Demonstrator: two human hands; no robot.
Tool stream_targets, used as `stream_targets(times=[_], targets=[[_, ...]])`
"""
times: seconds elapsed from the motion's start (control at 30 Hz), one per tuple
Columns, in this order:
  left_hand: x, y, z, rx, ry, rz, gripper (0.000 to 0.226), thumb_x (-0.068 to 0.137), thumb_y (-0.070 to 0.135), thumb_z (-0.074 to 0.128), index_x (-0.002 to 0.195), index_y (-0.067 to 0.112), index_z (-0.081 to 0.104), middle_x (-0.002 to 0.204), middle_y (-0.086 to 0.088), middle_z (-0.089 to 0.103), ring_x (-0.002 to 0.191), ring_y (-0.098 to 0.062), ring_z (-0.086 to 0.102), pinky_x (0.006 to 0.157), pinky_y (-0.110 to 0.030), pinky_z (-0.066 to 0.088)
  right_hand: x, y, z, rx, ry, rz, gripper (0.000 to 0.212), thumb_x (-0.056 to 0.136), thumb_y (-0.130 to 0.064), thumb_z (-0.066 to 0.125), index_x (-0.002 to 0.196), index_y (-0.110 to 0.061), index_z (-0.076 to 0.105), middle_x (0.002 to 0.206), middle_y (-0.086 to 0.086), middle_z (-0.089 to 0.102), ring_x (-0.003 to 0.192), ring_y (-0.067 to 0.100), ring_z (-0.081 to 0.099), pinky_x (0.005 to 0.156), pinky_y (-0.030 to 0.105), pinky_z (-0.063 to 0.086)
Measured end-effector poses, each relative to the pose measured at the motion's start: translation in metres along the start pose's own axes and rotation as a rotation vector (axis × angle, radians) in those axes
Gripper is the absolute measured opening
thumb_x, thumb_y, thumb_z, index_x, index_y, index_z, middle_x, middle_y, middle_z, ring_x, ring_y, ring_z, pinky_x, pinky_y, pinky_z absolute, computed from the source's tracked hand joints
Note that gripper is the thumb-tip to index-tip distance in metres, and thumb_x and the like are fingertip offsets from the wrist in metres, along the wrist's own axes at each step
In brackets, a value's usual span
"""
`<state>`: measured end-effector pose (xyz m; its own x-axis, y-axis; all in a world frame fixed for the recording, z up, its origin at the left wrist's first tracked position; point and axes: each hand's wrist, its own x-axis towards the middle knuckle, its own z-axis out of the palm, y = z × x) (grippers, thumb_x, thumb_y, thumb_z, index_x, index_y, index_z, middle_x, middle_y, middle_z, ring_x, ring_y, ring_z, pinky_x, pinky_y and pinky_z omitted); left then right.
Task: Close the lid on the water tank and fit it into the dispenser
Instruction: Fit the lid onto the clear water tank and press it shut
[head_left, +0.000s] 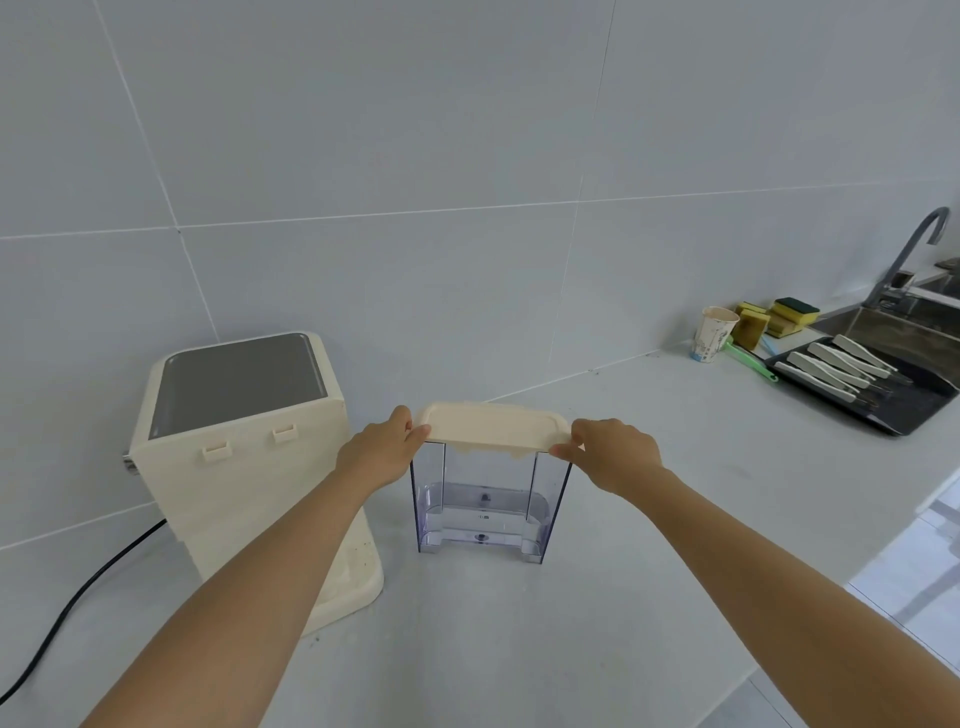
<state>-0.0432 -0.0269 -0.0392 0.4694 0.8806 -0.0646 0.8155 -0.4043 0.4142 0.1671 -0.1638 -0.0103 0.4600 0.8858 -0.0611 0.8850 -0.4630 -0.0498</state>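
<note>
A clear plastic water tank (485, 506) stands upright on the white counter, with a little water at its bottom. A cream lid (491, 425) lies across its top. My left hand (382, 451) pinches the lid's left end and my right hand (613, 451) pinches its right end. To the left stands the cream dispenser (244, 457), with a grey top panel and two small clips on its flat back face, which is turned toward the tank. My left forearm crosses in front of the dispenser's lower right part.
A black power cord (88, 587) runs from the dispenser over the counter at lower left. At the far right are a paper cup (714, 333), sponges (779, 317), a black tray of knives (865, 387), a sink and a faucet (909, 254). The counter's edge runs along the right.
</note>
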Motion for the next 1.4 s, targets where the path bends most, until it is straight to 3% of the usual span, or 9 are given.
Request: stream_targets(times=[0.1,0.23,0.33,0.5,0.57,0.7,0.97,1.23,1.4], targets=[[-0.004,0.009,-0.006,0.091,0.097,0.037,0.034,0.094,0.035,0.032,0.117,0.01,0.038,0.101,-0.014,0.061,0.088,-0.033,0.056,0.07,-0.036,0.042,0.003,-0.001,-0.006,0.054,-0.003,0.014,0.058,0.089,-0.055,0.035,0.129,-0.013,0.041,0.123,0.01,0.057,0.108,0.03,0.057,0.08,0.036,0.044],[-0.02,0.023,0.0,0.118,0.192,0.143,0.045,0.094,0.028,0.034,0.135,0.01,0.028,0.138,-0.013,0.044,0.123,-0.03,0.044,0.09,-0.04,0.042,0.01,-0.008,-0.011,0.251,-0.015,-0.008,0.07,0.091,-0.052,0.033,0.145,-0.013,0.013,0.139,0.015,0.043,0.118,0.034,0.051,0.089,0.043,0.044],[-0.034,0.031,0.014,0.128,0.151,0.178,0.055,0.095,0.032,0.032,0.144,0.014,0.013,0.157,-0.01,0.012,0.144,-0.023,0.013,0.115,-0.039,0.017,0.019,-0.014,-0.009,0.413,-0.086,-0.021,0.074,0.092,-0.049,0.034,0.147,-0.007,0.007,0.147,0.018,0.034,0.129,0.035,0.042,0.101,0.042,0.038],[-0.041,0.035,0.034,0.141,0.053,0.162,0.063,0.094,0.044,0.026,0.145,0.018,-0.001,0.158,-0.007,-0.006,0.145,-0.02,-0.008,0.118,-0.039,-0.002,0.033,-0.025,-0.004,0.641,-0.213,0.063,0.068,0.092,-0.045,0.038,0.145,-0.006,0.02,0.152,0.014,0.03,0.137,0.03,0.031,0.107,0.035,0.029],[-0.04,0.035,0.038,0.153,0.036,0.153,0.065,0.093,0.046,0.024,0.145,0.017,-0.002,0.158,-0.007,-0.008,0.145,-0.021,-0.011,0.118,-0.039,-0.003,0.038,-0.029,-0.002,0.646,-0.208,0.085,0.061,0.092,-0.041,0.04,0.14,-0.005,0.031,0.144,0.013,0.04,0.131,0.03,0.039,0.102,0.034,0.033],[-0.04,0.033,0.045,0.175,0.055,0.146,0.069,0.093,0.048,0.022,0.145,0.015,-0.008,0.156,-0.009,-0.015,0.144,-0.023,-0.015,0.118,-0.039,-0.004,0.042,-0.032,0.005,0.644,-0.121,0.074,0.022,0.087,-0.027,0.042,0.086,-0.006,0.048,0.073,0.003,0.048,0.075,0.024,0.045,0.057,0.026,0.032],[-0.033,0.032,0.05,0.079,0.082,0.113,0.071,0.092,0.05,0.019,0.143,0.012,-0.014,0.155,-0.007,-0.02,0.143,-0.02,-0.018,0.117,-0.04,-0.008,0.038,-0.026,0.009,0.652,-0.085,0.089,0.041,0.084,-0.033,0.054,0.11,-0.002,0.058,0.107,0.014,0.064,0.087,0.023,0.052,0.068,0.026,0.038],[-0.006,0.036,0.037,-0.079,0.006,0.043,0.077,0.091,0.052,0.023,0.143,0.007,-0.012,0.156,-0.007,-0.019,0.144,-0.017,-0.015,0.118,-0.04,-0.005,0.016,-0.031,0.014,0.618,-0.1,0.055,0.04,0.081,-0.041,0.058,0.066,-0.01,0.038,0.059,-0.001,0.037,0.055,0.015,0.037,0.049,0.023,0.024],[0.006,0.047,0.026,-0.176,-0.088,0.039,0.086,0.089,0.047,0.039,0.142,0.004,-0.012,0.156,-0.01,-0.018,0.145,-0.018,-0.012,0.118,-0.042,-0.001,-0.001,-0.043,0.014,0.523,-0.12,0.077,0.049,0.084,-0.042,0.053,0.053,-0.014,0.027,0.053,0.0,0.033,0.046,0.014,0.032,0.045,0.023,0.021]])
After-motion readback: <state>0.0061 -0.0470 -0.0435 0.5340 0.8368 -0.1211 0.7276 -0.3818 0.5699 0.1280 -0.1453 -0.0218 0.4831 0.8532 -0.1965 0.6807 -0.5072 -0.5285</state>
